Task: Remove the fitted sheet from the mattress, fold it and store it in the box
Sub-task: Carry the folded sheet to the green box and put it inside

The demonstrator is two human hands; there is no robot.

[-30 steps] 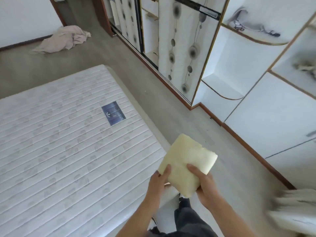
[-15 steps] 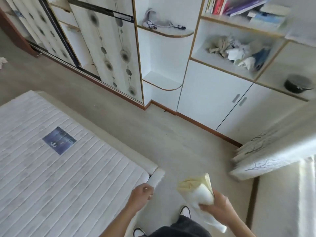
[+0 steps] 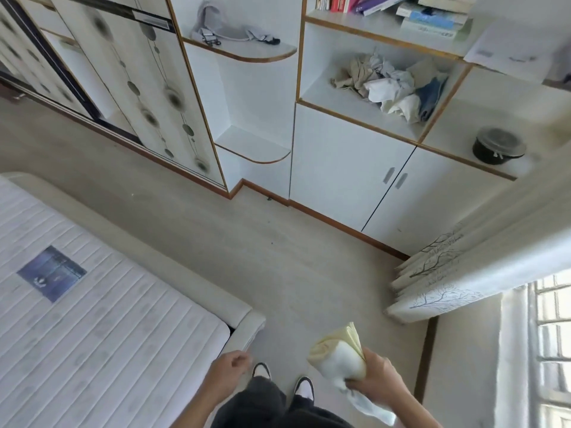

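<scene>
The folded pale yellow fitted sheet [image 3: 336, 355] is a thick bundle gripped by my right hand [image 3: 375, 379] at the lower right, above the floor; a white end hangs below the hand. My left hand [image 3: 227, 370] hangs beside the bed's corner with loosely curled fingers and holds nothing. The bare quilted white mattress [image 3: 92, 319] with a blue label lies at the left. No box is in view.
A beige bed frame [image 3: 247, 322] edges the mattress. White cupboards [image 3: 349, 168] and shelves with crumpled cloths, books and a black pot line the far wall. A patterned curtain [image 3: 448, 279] hangs at the right by a window. Open floor lies between bed and cupboards.
My left hand let go of the folded sheet, which now stays in my right hand alone. The view swung right, from the mattress toward the cupboards and curtain.
</scene>
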